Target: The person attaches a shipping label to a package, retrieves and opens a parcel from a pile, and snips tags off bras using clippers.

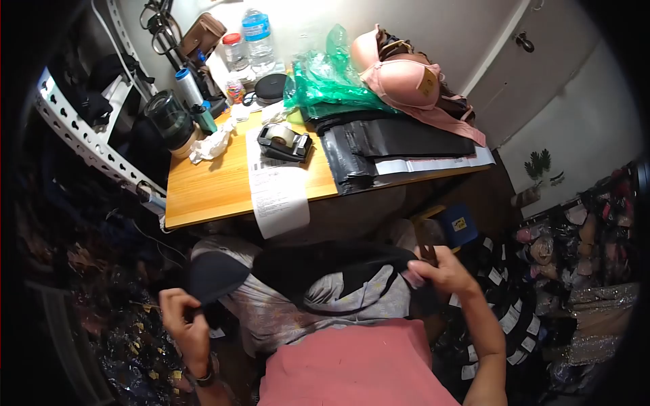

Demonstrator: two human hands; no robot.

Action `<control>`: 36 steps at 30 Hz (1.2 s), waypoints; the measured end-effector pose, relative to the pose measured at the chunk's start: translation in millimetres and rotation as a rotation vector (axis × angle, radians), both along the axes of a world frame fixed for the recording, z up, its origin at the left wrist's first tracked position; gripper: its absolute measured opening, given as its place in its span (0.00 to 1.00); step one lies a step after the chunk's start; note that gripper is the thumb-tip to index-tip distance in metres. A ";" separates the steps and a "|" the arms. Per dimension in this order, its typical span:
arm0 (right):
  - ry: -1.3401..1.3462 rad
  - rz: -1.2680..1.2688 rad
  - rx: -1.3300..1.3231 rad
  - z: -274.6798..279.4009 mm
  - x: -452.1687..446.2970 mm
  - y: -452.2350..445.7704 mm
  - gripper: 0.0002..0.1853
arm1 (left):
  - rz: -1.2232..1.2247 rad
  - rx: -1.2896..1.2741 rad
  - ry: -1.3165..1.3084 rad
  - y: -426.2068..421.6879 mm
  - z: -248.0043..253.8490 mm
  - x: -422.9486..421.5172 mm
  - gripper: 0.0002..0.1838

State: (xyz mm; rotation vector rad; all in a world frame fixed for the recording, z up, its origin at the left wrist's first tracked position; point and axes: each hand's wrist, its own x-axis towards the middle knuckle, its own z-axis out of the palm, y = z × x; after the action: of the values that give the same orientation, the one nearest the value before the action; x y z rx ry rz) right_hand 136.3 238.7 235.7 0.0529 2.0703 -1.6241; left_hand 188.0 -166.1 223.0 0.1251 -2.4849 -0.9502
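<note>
A black bra [298, 267] is stretched across my lap, below the desk's front edge. At its left end my left hand [184, 325] has its fingers closed on the edge of a dark cup. My right hand [443, 271] pinches the other end, with the thumb on top; a narrow brown piece stands up beside its fingers. A thin black strap loops down between the hands over patterned grey cloth on my lap. On the desk, a paper sheet with print [279, 196] hangs over the front edge.
The wooden desk [203, 193] holds a tape dispenser [284, 143], black plastic bags [413, 137], green plastic [328, 84], a pink bra [406, 81], bottles and a jar. A perforated metal shelf post [88, 145] stands left. Packed items lie on both sides; a blue box [459, 225] sits beyond my right hand.
</note>
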 end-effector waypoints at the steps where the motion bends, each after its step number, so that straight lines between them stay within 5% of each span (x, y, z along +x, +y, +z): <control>1: 0.038 0.172 0.147 7.5 -5.0 13.3 0.14 | 0.059 -0.055 0.072 -9.3 2.8 6.7 0.13; 3: 0.267 0.648 0.173 -6.8 -19.2 49.8 0.14 | -0.046 -0.097 0.010 -7.7 19.5 15.7 0.12; 6: 0.195 0.939 0.351 17.5 -29.8 61.9 0.09 | -0.398 -0.244 -0.477 -15.7 16.4 27.7 0.11; 11: 0.565 0.146 0.462 56.8 -85.2 18.7 0.11 | -0.587 -0.276 -0.621 1.3 -17.5 31.8 0.16; 13: 1.156 -0.019 0.741 58.0 -136.9 4.9 0.19 | -0.662 -0.266 -0.628 13.7 -19.8 27.2 0.16; 15: 1.251 -0.143 1.117 58.4 -187.5 -0.2 0.30 | -0.722 -0.264 -0.572 23.8 -25.0 25.1 0.15; 18: 0.967 0.012 1.504 61.1 -236.2 -8.8 0.37 | -0.761 -0.216 -0.532 34.6 -30.9 24.7 0.14; 21: 1.141 0.135 1.661 30.5 -286.1 22.4 0.31 | -0.810 -0.204 -0.536 37.3 -33.6 24.6 0.14; 27: 1.111 0.198 1.572 43.9 -289.3 21.0 0.11 | -0.801 -0.195 -0.488 42.3 -34.8 15.8 0.15; 32: 1.205 -0.737 0.295 57.8 -299.0 49.3 0.20 | -0.805 -0.075 -0.359 56.8 -22.0 1.1 0.15; 36: 1.546 -0.909 0.036 93.7 -259.5 38.7 0.19 | -0.830 0.059 -0.264 73.8 -11.0 -9.7 0.12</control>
State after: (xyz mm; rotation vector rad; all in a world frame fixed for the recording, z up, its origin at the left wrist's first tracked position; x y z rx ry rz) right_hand -123.3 277.5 329.5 -0.4626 3.5374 -2.5904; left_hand 178.3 -92.3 212.0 -0.8771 -2.7768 -1.3867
